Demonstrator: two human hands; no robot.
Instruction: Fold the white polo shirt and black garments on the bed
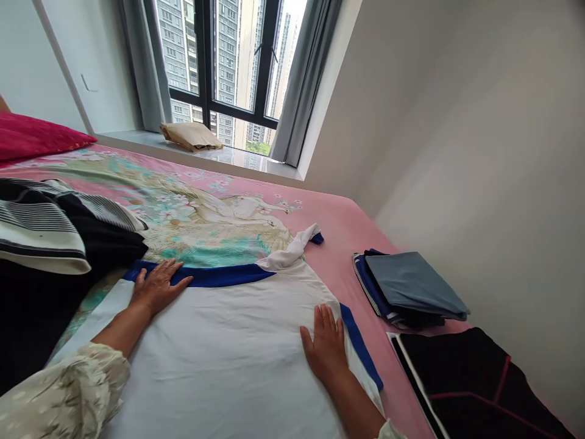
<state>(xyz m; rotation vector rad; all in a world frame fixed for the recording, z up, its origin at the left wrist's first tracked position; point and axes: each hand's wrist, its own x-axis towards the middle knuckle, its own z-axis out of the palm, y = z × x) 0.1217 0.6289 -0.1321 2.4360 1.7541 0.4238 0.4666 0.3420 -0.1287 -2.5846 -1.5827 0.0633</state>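
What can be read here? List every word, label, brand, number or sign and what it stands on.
None readable: the white garment with blue trim, the folded grey-blue cloth, the black cloth with red lines and the brown paper packet on the windowsill show no lettering; anything on the tower blocks outside is too small to read.

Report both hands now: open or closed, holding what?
Left hand: open, flat on the white garment, holding nothing.
Right hand: open, flat on the same garment, holding nothing.
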